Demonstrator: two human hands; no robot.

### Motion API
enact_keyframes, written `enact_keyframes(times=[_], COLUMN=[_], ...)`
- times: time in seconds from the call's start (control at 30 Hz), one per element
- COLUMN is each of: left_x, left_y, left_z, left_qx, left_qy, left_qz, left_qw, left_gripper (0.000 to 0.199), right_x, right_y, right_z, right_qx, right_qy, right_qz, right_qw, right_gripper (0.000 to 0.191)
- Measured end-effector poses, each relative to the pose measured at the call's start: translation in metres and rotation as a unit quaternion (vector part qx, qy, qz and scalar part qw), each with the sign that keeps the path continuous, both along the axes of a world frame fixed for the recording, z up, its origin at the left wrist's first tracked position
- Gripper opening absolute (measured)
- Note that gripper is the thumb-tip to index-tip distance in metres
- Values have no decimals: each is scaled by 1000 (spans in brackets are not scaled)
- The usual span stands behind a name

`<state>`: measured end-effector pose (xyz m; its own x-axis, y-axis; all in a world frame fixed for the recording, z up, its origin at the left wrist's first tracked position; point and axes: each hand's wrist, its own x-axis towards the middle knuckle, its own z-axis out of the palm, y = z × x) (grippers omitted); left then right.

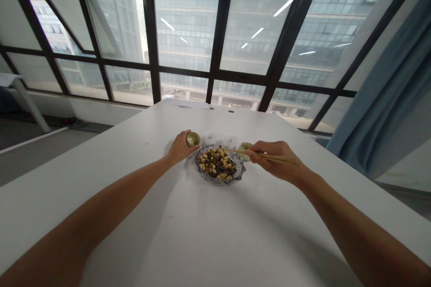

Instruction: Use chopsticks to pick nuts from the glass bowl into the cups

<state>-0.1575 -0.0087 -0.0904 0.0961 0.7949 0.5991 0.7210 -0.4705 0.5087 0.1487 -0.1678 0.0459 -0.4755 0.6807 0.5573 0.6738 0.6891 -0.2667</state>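
My left hand (180, 146) is wrapped round a small greenish cup (193, 139), tilted at the left rim of a glass bowl. The clear, wavy-edged bowl (240, 173) holds a mix of pale nuts and dark seeds (217, 163). Wooden chopsticks (272, 157) are gripped in my right hand (274, 159), their tips over the back of the bowl's contents. Whether the tips pinch a piece is too small to tell. A second greenish cup (244, 147) stands just right of the bowl, partly behind the chopsticks and my right fingers.
Clear, crumpled-looking items (220, 140) sit behind the bowl on the white table (202, 242). Papers (188, 104) and a small brown disc (230, 111) lie at the far edge. Windows (188, 13) rise beyond, with a blue curtain (380, 85) at the right.
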Motion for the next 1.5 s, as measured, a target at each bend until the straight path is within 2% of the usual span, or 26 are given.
enact_keyframes(times=[0.13,0.27,0.43,0.53,0.67,0.77,0.83,0.93,1.03,1.13,1.23,1.37,1.5], left_x=[-1,-2,-1,0,-1,-2,4,32,82,137,179,206,207], left_y=[-1,3,5,3,3,6,8,9,7,5,5,7,5], left_z=[2,0,-3,-1,10,22,32,47,63,74,79,79,77], left_qx=[25,55,53,6,-105,-174,-162,-79,-32,-44,-77,-140,-122], left_qy=[0,-7,-21,-46,-74,-44,7,95,180,262,319,349,317], left_qz=[-26,-46,-44,0,49,63,72,44,-56,-149,-197,-226,-255], left_qw=[999,997,997,999,990,982,984,991,982,953,924,899,905], left_gripper=[69,70,70,69,68,73,78,81,71,72,83,87,91], right_x=[-12,-24,-23,-12,6,18,26,39,52,62,70,77,83], right_y=[-14,-25,-26,-19,-10,-7,-8,-9,-10,-11,-11,-10,-5], right_z=[5,7,8,9,16,24,30,38,45,50,53,55,52], right_qx=[60,119,155,124,68,34,17,9,12,8,-6,-40,-63], right_qy=[-93,-161,-144,-88,-17,6,9,9,7,10,19,18,34], right_qz=[60,84,117,81,-2,-39,-55,-88,-121,-139,-146,-150,-149], right_qw=[992,976,970,985,998,999,998,996,993,990,989,988,986], right_gripper=[42,45,39,38,37,39,39,39,39,39,40,41,40])
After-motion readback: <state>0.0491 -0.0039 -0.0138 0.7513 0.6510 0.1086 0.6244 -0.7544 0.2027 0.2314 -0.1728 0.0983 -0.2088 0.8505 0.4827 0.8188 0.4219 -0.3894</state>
